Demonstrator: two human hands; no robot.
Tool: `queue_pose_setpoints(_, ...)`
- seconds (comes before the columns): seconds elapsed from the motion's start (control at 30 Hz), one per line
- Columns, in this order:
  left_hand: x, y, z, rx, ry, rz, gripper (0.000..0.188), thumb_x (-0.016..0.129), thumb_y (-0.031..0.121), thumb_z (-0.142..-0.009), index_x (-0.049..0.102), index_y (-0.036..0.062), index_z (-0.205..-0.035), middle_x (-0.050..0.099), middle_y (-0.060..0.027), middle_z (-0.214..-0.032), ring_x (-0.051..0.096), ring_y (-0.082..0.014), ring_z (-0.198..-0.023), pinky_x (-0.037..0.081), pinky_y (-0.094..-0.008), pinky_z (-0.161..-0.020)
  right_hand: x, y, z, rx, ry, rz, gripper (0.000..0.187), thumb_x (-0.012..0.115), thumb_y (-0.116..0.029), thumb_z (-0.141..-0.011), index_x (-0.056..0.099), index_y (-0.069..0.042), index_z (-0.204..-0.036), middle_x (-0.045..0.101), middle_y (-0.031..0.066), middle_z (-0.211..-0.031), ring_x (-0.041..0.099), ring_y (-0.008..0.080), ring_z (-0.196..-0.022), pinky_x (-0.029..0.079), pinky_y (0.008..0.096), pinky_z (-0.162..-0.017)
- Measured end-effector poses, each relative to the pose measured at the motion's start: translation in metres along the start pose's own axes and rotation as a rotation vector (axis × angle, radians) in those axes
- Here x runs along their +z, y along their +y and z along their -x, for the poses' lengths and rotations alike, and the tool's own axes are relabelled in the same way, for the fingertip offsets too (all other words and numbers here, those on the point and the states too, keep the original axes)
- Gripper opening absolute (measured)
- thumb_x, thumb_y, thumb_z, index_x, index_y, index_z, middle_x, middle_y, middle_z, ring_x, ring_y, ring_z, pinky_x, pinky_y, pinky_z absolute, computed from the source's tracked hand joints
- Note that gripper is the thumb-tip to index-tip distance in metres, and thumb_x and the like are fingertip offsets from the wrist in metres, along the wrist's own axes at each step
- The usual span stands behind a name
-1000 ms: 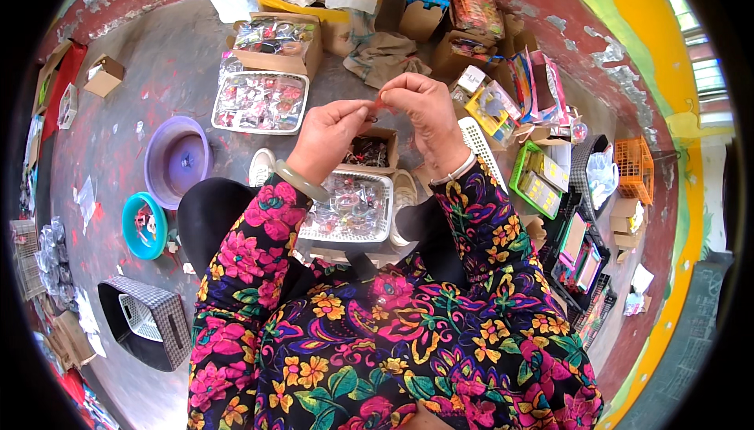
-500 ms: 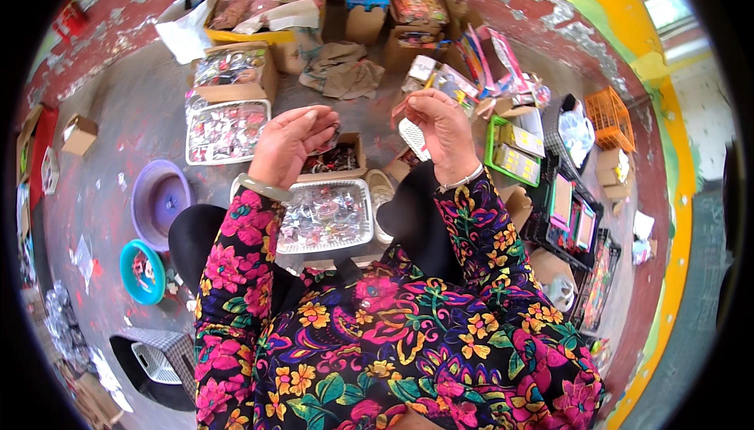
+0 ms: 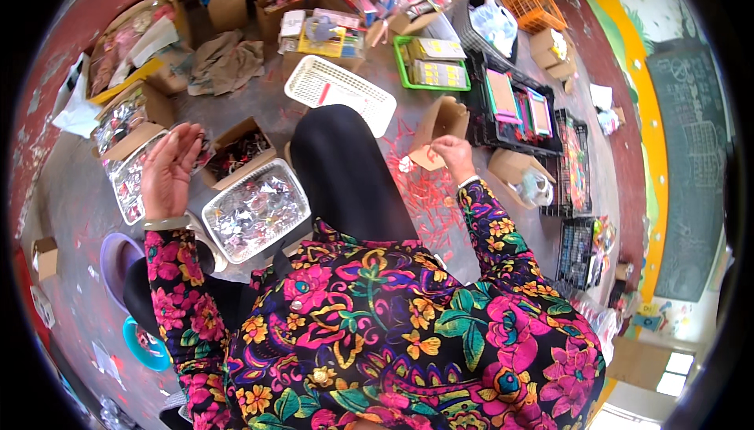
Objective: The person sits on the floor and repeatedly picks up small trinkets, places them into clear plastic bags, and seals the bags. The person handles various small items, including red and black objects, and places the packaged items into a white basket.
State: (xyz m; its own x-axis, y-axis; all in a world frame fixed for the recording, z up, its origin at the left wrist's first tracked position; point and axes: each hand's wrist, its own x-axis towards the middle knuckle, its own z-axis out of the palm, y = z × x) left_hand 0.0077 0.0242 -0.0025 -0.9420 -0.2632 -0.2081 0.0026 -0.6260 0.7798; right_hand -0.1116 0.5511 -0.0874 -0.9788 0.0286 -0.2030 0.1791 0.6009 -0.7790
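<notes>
My left hand is raised at the left with its fingers close together and bent. A small shiny packet shows at its fingertips, mostly hidden by the hand. Below and right of it, a white basket holds several small clear packets. My right hand is out to the right, thumb and fingers pinched together; what they hold, if anything, is too small to make out. It hangs in front of an opened cardboard box. Thin red scraps lie scattered on the floor below it.
A cream basket with a red strip in it stands ahead of my knee. Around it are a box of dark pieces, a green crate, a black crate and an orange crate. A purple basin stands at left.
The view has swung to the right. My hands have moved apart, the right one outward toward the opened cardboard box. The reddish strip seen at my right fingertips before no longer shows there.
</notes>
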Motion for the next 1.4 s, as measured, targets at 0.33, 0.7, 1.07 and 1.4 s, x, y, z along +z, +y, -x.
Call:
queue_pose_setpoints(0.33,-0.005,-0.016,-0.006,-0.022,0.048,-0.074,0.025,0.049,0.007,-0.090,0.052,-0.0092,-0.109,0.056,-0.0217,-0.112,0.054,-0.0318,-0.109,0.047,-0.0359,-0.093,0.001,0.162,0.021,-0.194,-0.083,0.392,0.013,0.063,-0.018,-0.071,0.069,-0.009,-0.079,0.067,0.0055,-0.084,0.063,0.0183,-0.078,0.050,0.0292,-0.071)
queue_pose_setpoints(0.7,0.000,-0.020,-0.008,-0.026,0.045,-0.081,0.027,0.049,0.007,-0.090,0.051,-0.0102,-0.110,0.056,-0.0233,-0.111,0.055,-0.0303,-0.107,0.047,-0.0347,-0.092,0.008,0.161,0.013,0.170,-0.274,0.755,0.035,0.062,-0.024,-0.075,0.061,-0.012,-0.108,0.064,0.0066,-0.102,0.062,0.0214,-0.088,0.049,0.0350,-0.076)
queue_pose_setpoints(1.07,-0.002,-0.016,-0.006,-0.040,0.043,-0.066,0.027,0.049,0.009,-0.090,0.051,-0.0099,-0.110,0.056,-0.0238,-0.112,0.056,-0.0299,-0.106,0.048,-0.0331,-0.091,-0.014,0.152,0.030,0.996,-0.430,0.087,0.032,0.058,-0.027,-0.082,0.053,-0.014,-0.111,0.063,0.0061,-0.099,0.060,0.0227,-0.092,0.050,0.0373,-0.072)
queue_pose_setpoints(1.4,-0.003,-0.015,-0.005,-0.055,0.057,-0.060,0.027,0.048,0.009,-0.091,0.051,-0.0103,-0.110,0.056,-0.0235,-0.111,0.056,-0.0299,-0.106,0.048,-0.0327,-0.091,-0.027,0.129,0.020,0.969,-0.499,-0.029,0.028,0.062,-0.032,-0.083,0.062,-0.010,-0.100,0.062,0.0050,-0.099,0.058,0.0198,-0.096,0.043,0.0383,-0.087)
